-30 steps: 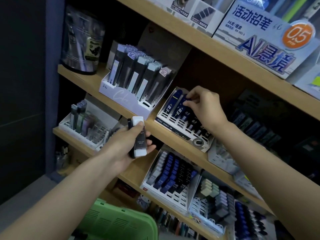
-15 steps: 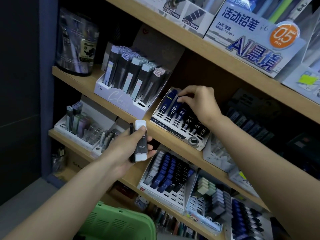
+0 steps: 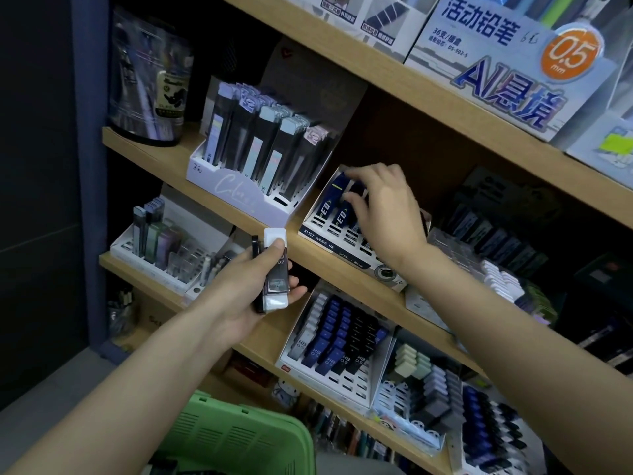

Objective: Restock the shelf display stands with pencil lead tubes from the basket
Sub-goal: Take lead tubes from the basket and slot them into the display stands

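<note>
pencil lead tubes (image 3: pixel 275 269), white-capped, are gripped in the left hand (image 3: pixel 246 293), just below-left of the white slotted stand (image 3: pixel 329 231). right hand (image 3: pixel 387 207) pinches a navy tube (image 3: pixel 357 190) in that stand's back rows, apparently seating it; front slots gape. next needs another tube passed across. green basket (image 3: pixel 239 437) sits well below the stand.

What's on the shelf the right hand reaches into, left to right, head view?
Dark glossy canister → lavender display stand of tall lead tubes → white display stand of dark blue lead tubes, right hand on them.
</note>
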Tool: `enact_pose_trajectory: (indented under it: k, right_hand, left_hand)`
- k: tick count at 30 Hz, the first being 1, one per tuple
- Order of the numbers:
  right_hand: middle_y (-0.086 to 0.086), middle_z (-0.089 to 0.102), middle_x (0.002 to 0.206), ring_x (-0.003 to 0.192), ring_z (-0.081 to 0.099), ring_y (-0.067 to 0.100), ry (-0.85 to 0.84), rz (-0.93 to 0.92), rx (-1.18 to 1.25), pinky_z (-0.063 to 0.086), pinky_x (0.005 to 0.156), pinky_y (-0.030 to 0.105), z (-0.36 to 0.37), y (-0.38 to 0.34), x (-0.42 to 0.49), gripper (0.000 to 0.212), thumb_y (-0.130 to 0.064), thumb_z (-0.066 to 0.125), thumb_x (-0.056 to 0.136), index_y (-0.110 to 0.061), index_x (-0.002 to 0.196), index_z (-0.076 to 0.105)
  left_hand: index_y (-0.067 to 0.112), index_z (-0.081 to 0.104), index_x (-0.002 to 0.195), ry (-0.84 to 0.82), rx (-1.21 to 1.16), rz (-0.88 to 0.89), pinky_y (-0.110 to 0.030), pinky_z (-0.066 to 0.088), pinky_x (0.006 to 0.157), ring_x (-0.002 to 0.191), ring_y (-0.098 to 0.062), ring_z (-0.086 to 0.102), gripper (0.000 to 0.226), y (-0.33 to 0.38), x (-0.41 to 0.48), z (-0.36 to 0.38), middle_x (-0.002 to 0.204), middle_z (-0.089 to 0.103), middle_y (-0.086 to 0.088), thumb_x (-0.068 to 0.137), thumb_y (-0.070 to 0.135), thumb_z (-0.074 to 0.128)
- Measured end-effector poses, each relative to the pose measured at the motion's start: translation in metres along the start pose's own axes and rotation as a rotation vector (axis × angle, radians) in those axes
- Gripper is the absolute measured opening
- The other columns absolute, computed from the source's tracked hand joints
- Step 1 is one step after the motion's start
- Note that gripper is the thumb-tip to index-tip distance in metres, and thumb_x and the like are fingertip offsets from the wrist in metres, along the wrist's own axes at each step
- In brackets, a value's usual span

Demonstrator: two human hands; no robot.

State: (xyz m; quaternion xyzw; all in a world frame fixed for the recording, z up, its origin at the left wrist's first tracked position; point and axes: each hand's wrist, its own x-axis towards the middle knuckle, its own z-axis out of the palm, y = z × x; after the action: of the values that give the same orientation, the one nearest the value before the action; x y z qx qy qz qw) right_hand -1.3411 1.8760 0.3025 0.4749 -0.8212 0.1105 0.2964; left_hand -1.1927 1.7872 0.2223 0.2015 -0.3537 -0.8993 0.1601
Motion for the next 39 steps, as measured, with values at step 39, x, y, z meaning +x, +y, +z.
enact_pose_trajectory:
  k: [39]
  right_hand:
    - [0.002, 0.057, 0.083, 0.072, 0.053, 0.019, 0.215, 0.577, 0.374, 0.042, 0.06, 0.017, -0.137, 0.104, -0.136, 0.006, -0.029, 0.048, 0.098, -0.023, 0.1, 0.047]
  left_hand:
    - [0.01, 0.062, 0.094, -0.086, 0.264, -0.049, -0.031, 0.052, 0.067, 0.068, -0.019, 0.057, 0.017, -0.054, -0.039, 0.085, 0.073, 0.06, -0.006, 0.098, 0.019, 0.049]
